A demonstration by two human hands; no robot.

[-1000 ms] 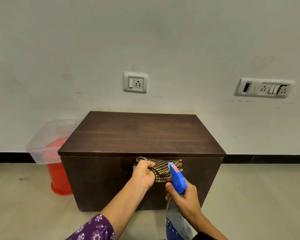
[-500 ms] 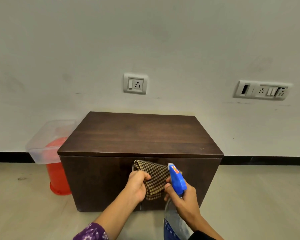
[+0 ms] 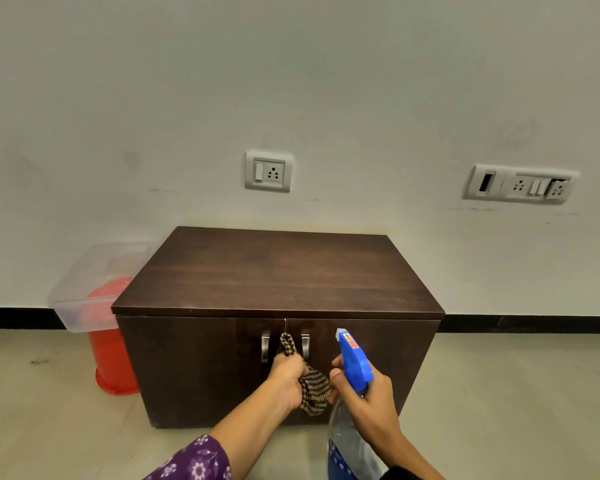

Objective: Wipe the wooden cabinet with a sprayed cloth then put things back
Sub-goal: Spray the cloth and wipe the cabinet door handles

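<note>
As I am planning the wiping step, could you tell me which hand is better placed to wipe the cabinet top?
Left. The left hand already grips the checked cloth before the cabinet; the right hand is occupied with the spray bottle.

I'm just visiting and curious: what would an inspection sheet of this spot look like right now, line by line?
Surface: wooden cabinet top bare, both doors closed.
Job's things: checked cloth bunched up in front of the door handles; spray bottle with blue head, nozzle aimed toward the cloth.
Clutter: clear plastic tub resting on a red bucket, left of the cabinet.
Grips: left hand closed on the cloth; right hand wrapped around the bottle neck.
Cables: nothing seen.
Surroundings: pale wall with two socket plates, tiled floor.
</note>
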